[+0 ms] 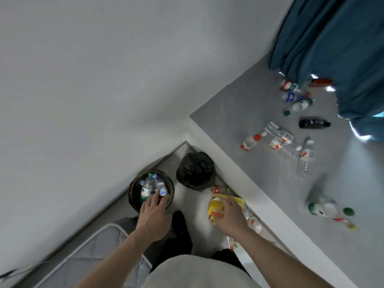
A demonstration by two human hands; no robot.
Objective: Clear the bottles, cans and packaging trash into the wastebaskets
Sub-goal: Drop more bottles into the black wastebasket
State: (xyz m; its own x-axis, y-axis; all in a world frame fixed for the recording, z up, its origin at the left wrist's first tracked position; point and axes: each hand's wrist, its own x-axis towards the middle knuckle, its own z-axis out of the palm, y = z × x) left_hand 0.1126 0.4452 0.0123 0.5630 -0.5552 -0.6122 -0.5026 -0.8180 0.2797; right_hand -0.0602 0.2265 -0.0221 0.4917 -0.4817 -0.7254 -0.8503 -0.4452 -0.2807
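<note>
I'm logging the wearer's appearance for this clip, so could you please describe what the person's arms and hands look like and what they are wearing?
Both forearms are bare down to the wrists, with no sleeves in view. The left hand and the right hand wear no gloves, and no rings, watch or bands can be made out. The picture is slightly blurred, so fine detail may be missed. Below the arms, a light beige top and dark trousers show.

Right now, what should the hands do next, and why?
Probably lift the yellow package that the right hand rests on and carry it to a wastebasket. The left hand is over that basket, which already holds bottles, while the package lies on the floor.
</note>
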